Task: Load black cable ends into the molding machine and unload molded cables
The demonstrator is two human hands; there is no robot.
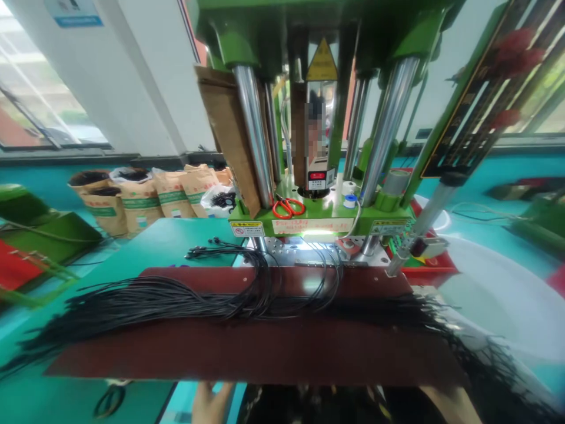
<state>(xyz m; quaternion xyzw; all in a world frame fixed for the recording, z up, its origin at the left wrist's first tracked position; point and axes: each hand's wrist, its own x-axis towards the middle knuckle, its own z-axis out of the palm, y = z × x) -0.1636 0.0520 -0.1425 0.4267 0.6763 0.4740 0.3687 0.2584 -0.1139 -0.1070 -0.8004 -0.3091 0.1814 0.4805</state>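
At the bottom edge, left of centre, my left hand (212, 403) shows below the front edge of the dark red board (273, 353); its fingertips are hidden under the board. My right hand (452, 403) is at the bottom right, also partly hidden by the board's edge, fingers out of sight. A long bundle of black cables (150, 303) lies across the board's left half. Another dark bundle (379, 309) runs off its right side. Several cables arch up from the board into the green machine (379, 213).
Orange-handled scissors (289, 207) and a blue-and-white spool (350, 201) rest on the machine. Steel columns (391, 129) rise beside them. Paper sacks (141, 203) stand behind the green table (170, 235). At right are a red bin (428, 272) and a large white tub (498, 282).
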